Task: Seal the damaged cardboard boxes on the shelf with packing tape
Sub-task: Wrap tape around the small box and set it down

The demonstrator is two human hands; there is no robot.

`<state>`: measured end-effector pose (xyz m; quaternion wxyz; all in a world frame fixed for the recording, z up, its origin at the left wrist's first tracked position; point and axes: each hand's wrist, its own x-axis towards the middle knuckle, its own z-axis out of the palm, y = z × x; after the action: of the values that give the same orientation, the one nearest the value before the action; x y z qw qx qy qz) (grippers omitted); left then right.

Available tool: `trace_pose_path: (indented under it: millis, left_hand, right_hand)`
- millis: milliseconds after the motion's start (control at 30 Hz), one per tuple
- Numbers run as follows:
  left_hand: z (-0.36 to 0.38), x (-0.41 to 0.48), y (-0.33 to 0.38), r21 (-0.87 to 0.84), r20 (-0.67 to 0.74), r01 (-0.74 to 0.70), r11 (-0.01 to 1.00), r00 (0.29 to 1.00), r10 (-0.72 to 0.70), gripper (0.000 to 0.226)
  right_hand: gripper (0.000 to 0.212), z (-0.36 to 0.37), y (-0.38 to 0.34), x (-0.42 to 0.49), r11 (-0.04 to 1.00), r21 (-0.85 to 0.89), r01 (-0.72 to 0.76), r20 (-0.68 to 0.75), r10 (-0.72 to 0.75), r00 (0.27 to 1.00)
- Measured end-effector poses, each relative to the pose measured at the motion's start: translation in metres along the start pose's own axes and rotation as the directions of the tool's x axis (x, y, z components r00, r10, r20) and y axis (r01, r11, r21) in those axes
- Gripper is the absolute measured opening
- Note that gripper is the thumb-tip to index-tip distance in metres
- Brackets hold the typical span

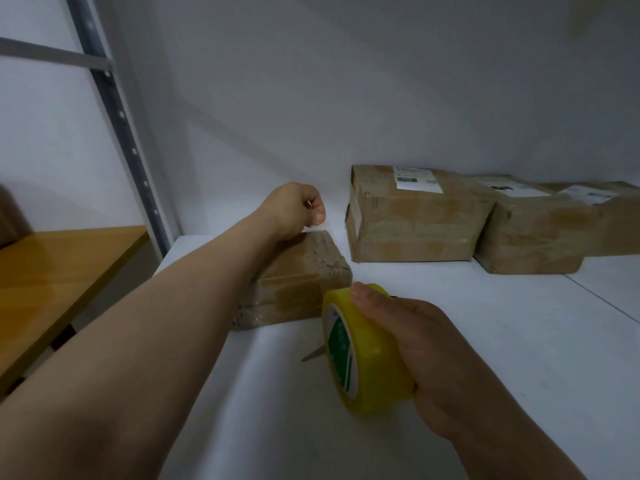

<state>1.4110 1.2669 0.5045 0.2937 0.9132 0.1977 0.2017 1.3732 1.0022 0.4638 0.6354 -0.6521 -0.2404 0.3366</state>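
My right hand (pixel 415 358), low and right of centre, is wrapped round a yellow tape roll (pixel 360 348), thumb over the top of the rim and the roll standing on edge just above the white shelf (pixel 467 323). My left hand (pixel 298 209) reaches out to mid-frame with its fingers curled and thumb tip against the forefinger, over the far edge of a small flat box (pixel 304 282). I cannot tell whether a tape end sits in that pinch. My left forearm crosses the box's left half and hides it from me.

A grey pointed tip (pixel 313 355) pokes out on the shelf from behind the roll; the rest of it is hidden.

Further back, right of centre, a taller taped box (pixel 415 223) with a white label stands near the wall. A second box (pixel 533 237) touches its right side, and a third (pixel 620 220) runs off the right edge.

At upper left a perforated metal upright (pixel 117 116) rises beside the shelf, and a wooden table (pixel 52 278) lies at the left edge.
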Motion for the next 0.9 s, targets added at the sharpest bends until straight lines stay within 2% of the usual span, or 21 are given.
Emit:
trace_pose_path:
  millis: [100,267,367,533,600,667,800,833,900]
  left_hand:
    - [0.005,-0.001,-0.002,0.037,0.01,0.014,0.999,1.0,-0.014,0.019]
    - [0.008,-0.005,-0.004,0.008,0.015,0.073,0.997,0.997,-0.073,0.01]
    - [0.009,-0.005,-0.003,0.013,0.02,0.11,0.994,0.994,-0.111,0.018]
    - [0.015,-0.005,0.0,0.139,0.058,0.096,0.986,0.993,-0.105,0.015]
    - [0.015,-0.004,-0.001,0.222,0.053,0.096,0.97,0.993,-0.11,0.035]
    - [0.015,-0.005,-0.002,0.264,-0.011,0.136,0.955,0.99,-0.138,0.05]
    - [0.003,-0.008,0.002,0.154,-0.261,0.182,0.971,0.956,-0.138,0.027]
    - [-0.004,-0.01,0.005,0.148,-0.266,0.156,0.977,0.957,-0.112,0.022]
    - [-0.016,-0.018,0.015,0.2,-0.188,0.079,0.977,0.981,-0.041,0.021]
  right_hand:
    - [0.052,0.0,0.0,-0.001,1.0,0.014,0.016,0.012,-0.016,1.0]
    - [0.055,0.0,0.002,0.0,1.0,0.001,0.027,0.01,-0.027,1.0]
    - [0.058,-0.001,0.003,0.001,1.0,0.0,0.025,0.0,-0.025,1.0]
    - [0.043,-0.001,0.002,-0.001,0.999,0.01,0.036,0.02,-0.036,0.999]
    - [0.037,0.0,0.001,-0.002,0.999,-0.001,0.035,0.023,-0.035,0.999]
    - [0.039,0.0,0.0,-0.003,0.999,-0.013,0.037,0.024,-0.037,0.999]
    - [0.045,0.0,0.0,-0.003,0.999,0.005,0.032,0.019,-0.032,0.999]
    - [0.046,0.0,-0.001,-0.003,0.999,0.011,0.033,0.021,-0.033,0.999]
    - [0.051,0.0,0.001,-0.002,0.999,0.02,0.031,0.026,-0.032,0.999]
